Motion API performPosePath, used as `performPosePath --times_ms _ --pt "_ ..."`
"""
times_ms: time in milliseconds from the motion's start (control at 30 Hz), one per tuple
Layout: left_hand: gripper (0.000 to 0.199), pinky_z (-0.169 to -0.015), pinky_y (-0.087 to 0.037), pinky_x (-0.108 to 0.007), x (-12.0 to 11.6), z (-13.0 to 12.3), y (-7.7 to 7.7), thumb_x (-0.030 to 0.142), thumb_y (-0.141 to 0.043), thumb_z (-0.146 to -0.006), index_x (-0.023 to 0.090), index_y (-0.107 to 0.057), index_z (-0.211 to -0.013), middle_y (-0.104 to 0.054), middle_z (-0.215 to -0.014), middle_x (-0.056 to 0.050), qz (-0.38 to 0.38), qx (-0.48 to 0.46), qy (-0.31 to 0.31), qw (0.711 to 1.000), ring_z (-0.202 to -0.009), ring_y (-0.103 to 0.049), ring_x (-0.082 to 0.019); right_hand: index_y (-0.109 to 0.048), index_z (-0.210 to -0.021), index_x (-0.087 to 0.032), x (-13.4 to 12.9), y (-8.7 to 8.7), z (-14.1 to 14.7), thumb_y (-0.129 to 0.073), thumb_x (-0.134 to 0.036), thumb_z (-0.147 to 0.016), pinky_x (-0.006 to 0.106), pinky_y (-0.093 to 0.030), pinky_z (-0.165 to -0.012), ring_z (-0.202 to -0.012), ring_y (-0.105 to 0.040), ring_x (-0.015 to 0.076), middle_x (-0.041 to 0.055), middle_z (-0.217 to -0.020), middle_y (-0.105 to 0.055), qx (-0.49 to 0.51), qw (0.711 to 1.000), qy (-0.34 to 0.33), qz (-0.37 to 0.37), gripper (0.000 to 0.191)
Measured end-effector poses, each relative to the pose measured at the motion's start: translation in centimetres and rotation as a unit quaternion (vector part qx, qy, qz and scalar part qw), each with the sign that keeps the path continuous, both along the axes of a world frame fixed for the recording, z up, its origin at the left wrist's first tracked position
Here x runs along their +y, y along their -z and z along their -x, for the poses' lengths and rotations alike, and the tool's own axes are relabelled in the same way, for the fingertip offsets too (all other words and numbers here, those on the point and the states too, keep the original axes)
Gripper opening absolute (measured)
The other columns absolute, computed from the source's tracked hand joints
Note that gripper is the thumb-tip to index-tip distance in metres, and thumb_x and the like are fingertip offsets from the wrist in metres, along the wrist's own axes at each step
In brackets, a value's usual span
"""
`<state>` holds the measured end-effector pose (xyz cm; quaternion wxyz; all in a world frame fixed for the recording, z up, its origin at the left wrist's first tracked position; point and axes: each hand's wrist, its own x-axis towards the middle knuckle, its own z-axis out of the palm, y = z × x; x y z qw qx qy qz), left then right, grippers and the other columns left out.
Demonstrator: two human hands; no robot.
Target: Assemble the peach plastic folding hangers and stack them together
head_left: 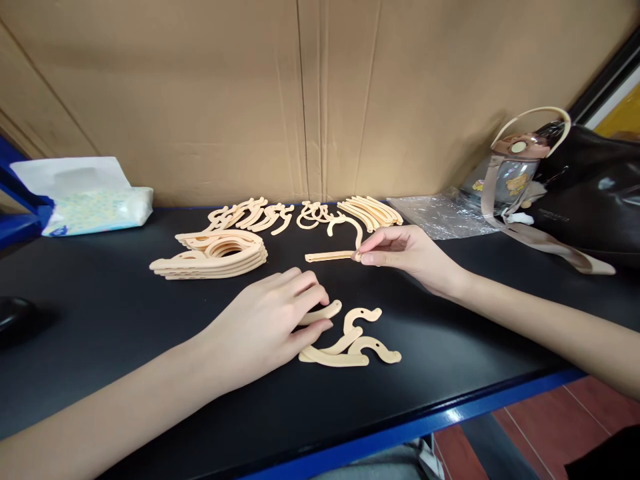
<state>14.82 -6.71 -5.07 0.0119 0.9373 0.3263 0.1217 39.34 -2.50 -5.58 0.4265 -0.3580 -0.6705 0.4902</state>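
Strip (327, 256), long axis crosswise, free end leftward from pinched grip of right hand (404, 257); left hand (273, 320), grip unclear.

A single head-worn camera looks forward and down across the desk (125, 320) from the person's own side, near enough that both forearms (150, 400) reach in from left and right. The left hand (280, 310) and right hand (400, 253) sit around mid-view, cardboard (200, 100) closes the back, and floor (590, 407) shows low right. The edges look stretched, perhaps by a wide lens.
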Motion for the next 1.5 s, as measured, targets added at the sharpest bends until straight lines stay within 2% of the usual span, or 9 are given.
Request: performPosePath --times_ms 200,333,433,533,767,900,1067,1300,1500 --pt "0.007 -0.057 -0.036 -0.025 0.2 -0.4 0.5 0.023 -0.047 -0.088 0.021 -0.049 -0.081 -0.056 -0.078 0.002 0.038 -0.053 -0.042 0.997 -0.069 -0.053 -0.015 -0.072 -0.075 -0.018 -0.6 -0.2 0.7 -0.082 -0.025 -0.068 0.029 -0.052 -0.077 -0.074 -0.065 0.0124 -0.0012 -0.078 -0.069 -0.027 0.999 -0.039 -0.001 0.014" --pt "0.004 -0.051 -0.032 -0.024 0.4 -0.8 0.8 0.026 -0.045 -0.086 0.023 -0.044 -0.083 -0.055 -0.071 0.004 0.06 -0.086 -0.073 0.992 -0.057 -0.05 -0.013 -0.075 -0.09 -0.02 -0.8 0.1 1.1 -0.081 -0.026 -0.069 0.03 -0.053 -0.075 -0.072 -0.065 0.0125 -0.0018 -0.076 -0.069 -0.034 0.998 -0.052 0.023 0.023" --pt "0.004 -0.05 -0.032 -0.024 0.5 -1.0 0.9 0.027 -0.042 -0.09 0.024 -0.044 -0.09 -0.054 -0.067 0.006 0.097 -0.1 -0.069 0.988 -0.051 -0.05 -0.012 -0.074 -0.102 -0.022 -0.7 0.5 1.3 -0.08 -0.024 -0.07 0.03 -0.053 -0.075 -0.071 -0.064 0.0116 -0.0026 -0.075 -0.069 -0.025 0.997 -0.063 0.029 0.032" --pt "0.006 -0.052 -0.035 -0.023 0.5 -1.0 0.9 0.03 -0.042 -0.094 0.025 -0.043 -0.095 -0.056 -0.07 0.007 0.124 -0.113 -0.056 0.984 -0.054 -0.053 -0.012 -0.074 -0.103 -0.023 -0.7 0.7 1.4 -0.078 -0.023 -0.072 0.03 -0.054 -0.077 -0.074 -0.065 0.0119 -0.0024 -0.078 -0.07 -0.019 0.997 -0.071 0.035 0.031" --pt "0.007 -0.054 -0.038 -0.023 0.5 -0.8 1.0 0.032 -0.044 -0.096 0.025 -0.042 -0.095 -0.059 -0.076 0.007 0.134 -0.118 -0.055 0.982 -0.058 -0.055 -0.011 -0.074 -0.103 -0.022 -0.5 1.1 1.2 -0.076 -0.021 -0.076 0.031 -0.052 -0.087 -0.087 -0.067 0.0135 0.0002 -0.09 -0.073 -0.003 0.993 -0.095 0.064 0.027" --pt "0.007 -0.056 -0.039 -0.024 0.5 -0.9 1.1 0.033 -0.042 -0.097 0.025 -0.042 -0.098 -0.061 -0.082 0.005 0.153 -0.113 -0.051 0.981 -0.063 -0.059 -0.013 -0.075 -0.095 -0.021 -0.2 1.3 1.1 -0.077 -0.021 -0.075 0.027 -0.052 -0.081 -0.079 -0.067 0.011 -0.0008 -0.086 -0.073 0.01 0.991 -0.113 0.076 0.02" --pt "0.008 -0.055 -0.039 -0.025 0.6 -0.8 1.3 0.033 -0.042 -0.097 0.025 -0.043 -0.094 -0.061 -0.078 0.005 0.155 -0.123 -0.056 0.979 -0.063 -0.059 -0.014 -0.075 -0.092 -0.02 0.0 1.2 1.1 -0.077 -0.021 -0.076 0.024 -0.051 -0.074 -0.074 -0.065 0.0097 -0.0007 -0.083 -0.072 0.003 0.99 -0.114 0.083 0.017" --pt "0.012 -0.059 -0.041 -0.026 0.7 -0.7 1.5 0.035 -0.042 -0.096 0.024 -0.043 -0.09 -0.063 -0.082 0.004 0.172 -0.138 -0.061 0.973 -0.067 -0.063 -0.016 -0.075 -0.091 -0.019 -0.1 1.1 1.0 -0.077 -0.022 -0.075 0.023 -0.051 -0.07 -0.073 -0.065 0.0098 -0.0006 -0.08 -0.072 0.005 0.989 -0.116 0.089 0.016" --pt "0.012 -0.055 -0.037 -0.026 0.7 -0.9 1.4 0.033 -0.04 -0.096 0.024 -0.041 -0.088 -0.059 -0.077 0.003 0.17 -0.134 -0.057 0.975 -0.062 -0.058 -0.015 -0.075 -0.088 -0.019 -0.1 1.1 1.1 -0.079 -0.022 -0.074 0.023 -0.05 -0.069 -0.071 -0.064 0.0094 0.0 -0.08 -0.072 0.005 0.988 -0.118 0.099 0.015"
